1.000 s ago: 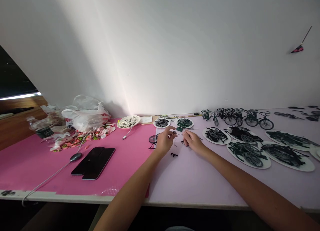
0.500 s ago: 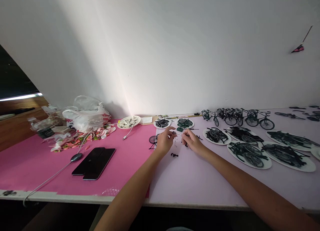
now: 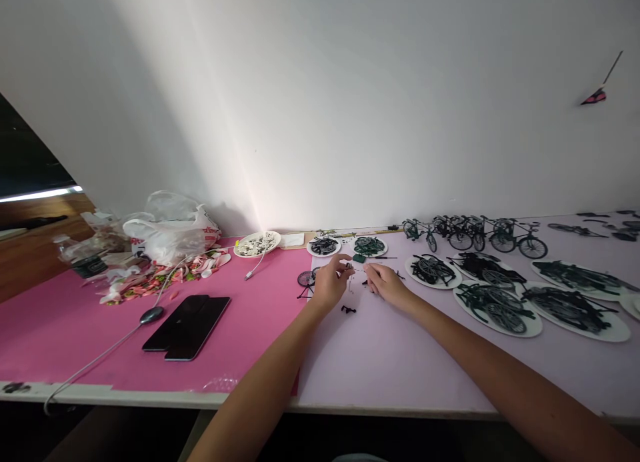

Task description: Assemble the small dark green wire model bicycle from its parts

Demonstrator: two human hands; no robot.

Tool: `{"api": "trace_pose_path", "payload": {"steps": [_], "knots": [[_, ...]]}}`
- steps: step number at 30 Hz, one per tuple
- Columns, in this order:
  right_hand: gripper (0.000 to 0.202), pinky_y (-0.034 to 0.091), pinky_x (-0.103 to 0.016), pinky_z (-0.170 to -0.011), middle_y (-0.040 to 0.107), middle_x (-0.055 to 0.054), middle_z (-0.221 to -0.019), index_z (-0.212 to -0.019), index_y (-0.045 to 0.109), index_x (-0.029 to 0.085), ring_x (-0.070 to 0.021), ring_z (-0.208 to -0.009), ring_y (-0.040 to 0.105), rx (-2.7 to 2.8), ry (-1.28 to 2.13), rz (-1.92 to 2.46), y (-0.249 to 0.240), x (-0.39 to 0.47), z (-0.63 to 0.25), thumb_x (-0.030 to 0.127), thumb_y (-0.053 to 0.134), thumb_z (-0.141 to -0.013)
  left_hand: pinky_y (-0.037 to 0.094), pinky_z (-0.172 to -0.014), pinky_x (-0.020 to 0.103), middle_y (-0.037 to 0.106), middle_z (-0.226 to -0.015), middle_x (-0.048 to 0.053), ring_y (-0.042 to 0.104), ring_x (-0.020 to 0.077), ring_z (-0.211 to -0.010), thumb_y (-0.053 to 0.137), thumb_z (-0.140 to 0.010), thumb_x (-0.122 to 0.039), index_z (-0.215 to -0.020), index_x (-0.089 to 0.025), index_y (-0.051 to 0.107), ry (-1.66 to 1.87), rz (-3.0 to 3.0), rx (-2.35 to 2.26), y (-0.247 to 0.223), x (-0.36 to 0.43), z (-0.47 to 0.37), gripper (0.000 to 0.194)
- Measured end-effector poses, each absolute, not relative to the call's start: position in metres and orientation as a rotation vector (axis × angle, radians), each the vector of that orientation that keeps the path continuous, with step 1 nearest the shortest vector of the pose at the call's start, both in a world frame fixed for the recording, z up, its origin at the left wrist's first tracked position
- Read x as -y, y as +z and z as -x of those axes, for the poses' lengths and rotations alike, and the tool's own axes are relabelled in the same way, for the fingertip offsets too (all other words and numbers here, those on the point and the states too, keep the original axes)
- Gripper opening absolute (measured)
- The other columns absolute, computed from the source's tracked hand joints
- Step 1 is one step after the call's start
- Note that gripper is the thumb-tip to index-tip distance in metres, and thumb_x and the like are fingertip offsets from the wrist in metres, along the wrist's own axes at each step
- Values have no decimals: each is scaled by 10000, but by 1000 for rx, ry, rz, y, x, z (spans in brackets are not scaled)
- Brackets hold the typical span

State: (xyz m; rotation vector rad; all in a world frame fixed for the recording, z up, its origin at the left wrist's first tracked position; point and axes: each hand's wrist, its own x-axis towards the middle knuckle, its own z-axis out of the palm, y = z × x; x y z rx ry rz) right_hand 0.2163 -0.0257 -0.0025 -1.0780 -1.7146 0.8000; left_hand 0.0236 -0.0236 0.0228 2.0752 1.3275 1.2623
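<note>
Above the pale lilac table covering, my left hand (image 3: 330,283) pinches a small dark and silvery piece (image 3: 349,266) between thumb and fingers; its exact kind is too small to tell. A thin light strand appears below those fingertips. My right hand (image 3: 389,286), fingers closed, grips a thin rod-like tool (image 3: 359,270) whose tip points toward the piece; most of it is hidden in the fist. A small black part (image 3: 349,309) lies on the table below the hands. Left of my left hand is a miniature bicycle wheel (image 3: 306,278) with black parts.
White plates (image 3: 311,247) of dark and green parts stand behind the hands. More plates (image 3: 459,310) of miniature bicycle parts and assembled miniature bicycles (image 3: 517,240) are at right. Leftward lie dark phone-like slabs (image 3: 187,329), a cable, plastic bags (image 3: 173,235) and artificial petals (image 3: 165,279).
My right hand has turned slightly, its fingers more closed around the tool. My left hand stays nearly in place with the small piece. The view has shifted very slightly.
</note>
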Motion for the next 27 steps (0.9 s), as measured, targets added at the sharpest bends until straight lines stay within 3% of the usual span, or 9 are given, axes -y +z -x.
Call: {"api": "trace_pose_path", "payload": {"steps": [13,27], "knots": [[318,364,-260,-515,618,26,-756,-952,478,252,-142,-580,489,1624,883,1109,1,33,-214,566,508,-993,495,-776,290,779,-895,3,652,165,-705,666,-920,-202,-1192,-283,654,1260,-2069,-1292,25,23,-21,284],[561,469,-318,-631,583,3,-585,-718,492,243,-175,-580,553,1757,715,1118,2,27,-218,700,379,-1022,510,-795,306,771,-897,1,679,176,-758,667,-925,-212,-1256,-290,607,1256,-2063,-1247,25,25,-22,345]]}}
